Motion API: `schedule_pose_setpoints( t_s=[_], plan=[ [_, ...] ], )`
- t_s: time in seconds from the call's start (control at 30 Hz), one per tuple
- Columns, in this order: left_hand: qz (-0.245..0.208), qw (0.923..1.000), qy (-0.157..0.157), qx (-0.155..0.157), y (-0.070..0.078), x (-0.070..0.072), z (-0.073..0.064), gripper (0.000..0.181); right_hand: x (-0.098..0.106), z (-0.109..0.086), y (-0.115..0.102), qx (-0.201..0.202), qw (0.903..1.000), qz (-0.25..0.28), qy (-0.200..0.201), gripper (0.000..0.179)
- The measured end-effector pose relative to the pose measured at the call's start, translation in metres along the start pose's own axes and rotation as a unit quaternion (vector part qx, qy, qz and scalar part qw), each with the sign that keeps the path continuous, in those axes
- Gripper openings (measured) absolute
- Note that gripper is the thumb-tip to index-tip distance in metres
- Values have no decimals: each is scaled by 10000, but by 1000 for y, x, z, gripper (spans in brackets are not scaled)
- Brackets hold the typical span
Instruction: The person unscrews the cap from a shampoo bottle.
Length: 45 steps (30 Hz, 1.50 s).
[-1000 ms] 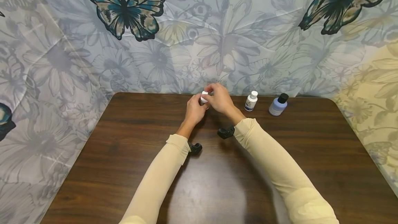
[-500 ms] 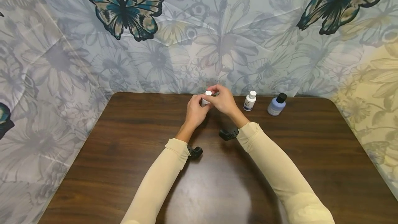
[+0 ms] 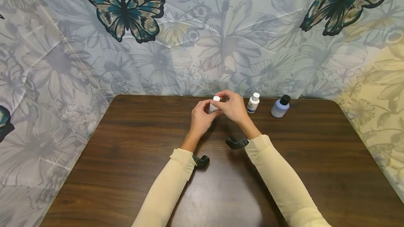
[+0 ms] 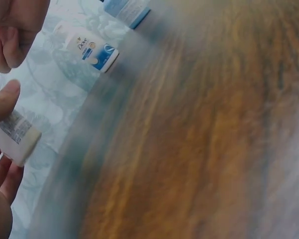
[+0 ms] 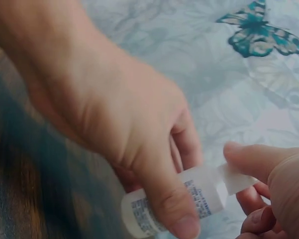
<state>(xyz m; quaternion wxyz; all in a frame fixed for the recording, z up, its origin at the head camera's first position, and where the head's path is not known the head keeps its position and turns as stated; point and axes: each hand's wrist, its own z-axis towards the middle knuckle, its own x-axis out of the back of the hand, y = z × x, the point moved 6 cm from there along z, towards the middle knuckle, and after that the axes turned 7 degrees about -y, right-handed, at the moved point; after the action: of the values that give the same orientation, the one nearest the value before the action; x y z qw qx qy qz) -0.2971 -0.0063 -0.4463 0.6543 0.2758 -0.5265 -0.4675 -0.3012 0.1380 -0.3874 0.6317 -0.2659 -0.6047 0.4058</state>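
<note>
A small white bottle [image 3: 213, 108] is between my two hands near the back of the table. My left hand [image 3: 200, 116] grips its body, thumb across the printed label. In the right wrist view the left hand [image 5: 124, 109] reaches in from the upper left around the bottle [image 5: 209, 191]. My right hand [image 3: 234, 107] pinches the white cap [image 5: 236, 179] between thumb and fingers. The cap sits on the bottle's neck. In the left wrist view the base of the bottle [image 4: 20, 142] shows, tilted, below the left thumb.
A white bottle with a blue-patterned label and white cap [image 3: 253, 103] stands right of my hands. Farther right stands a light-blue bottle with a black cap [image 3: 280, 107]. The dark wooden table [image 3: 126, 157] meets a butterfly-print cloth [image 3: 157, 62] at the back.
Both hands have shifted right and slightly toward me, carrying the bottle along. The left hand keeps the body and the right hand stays at the cap. The two standing bottles have not moved.
</note>
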Motion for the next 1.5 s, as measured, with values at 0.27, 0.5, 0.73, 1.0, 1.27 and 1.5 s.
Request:
schedule_pose_setpoints(
  t_s=[0.27,0.5,0.73,1.0,1.27,1.5],
  plan=[
    [-769,9969,156,-106,0,-9,-10,51,6,-16,8,-108,9972,628,402,37],
    [-1079,9933,35,-421,6,-15,-15,52,13,-27,8,-163,9929,1021,591,38],
    [-1477,9875,-91,-539,7,-19,-18,52,20,-36,9,-339,9914,996,774,36],
    [-1551,9858,11,-649,10,-19,-16,53,24,-43,4,-181,9892,645,1305,37],
    [-1470,9854,-29,-855,13,-21,-14,54,24,-45,2,19,9873,589,1473,35],
    [-1245,9891,38,-780,11,-17,-18,51,16,-45,0,478,9872,608,1398,27]
  ],
)
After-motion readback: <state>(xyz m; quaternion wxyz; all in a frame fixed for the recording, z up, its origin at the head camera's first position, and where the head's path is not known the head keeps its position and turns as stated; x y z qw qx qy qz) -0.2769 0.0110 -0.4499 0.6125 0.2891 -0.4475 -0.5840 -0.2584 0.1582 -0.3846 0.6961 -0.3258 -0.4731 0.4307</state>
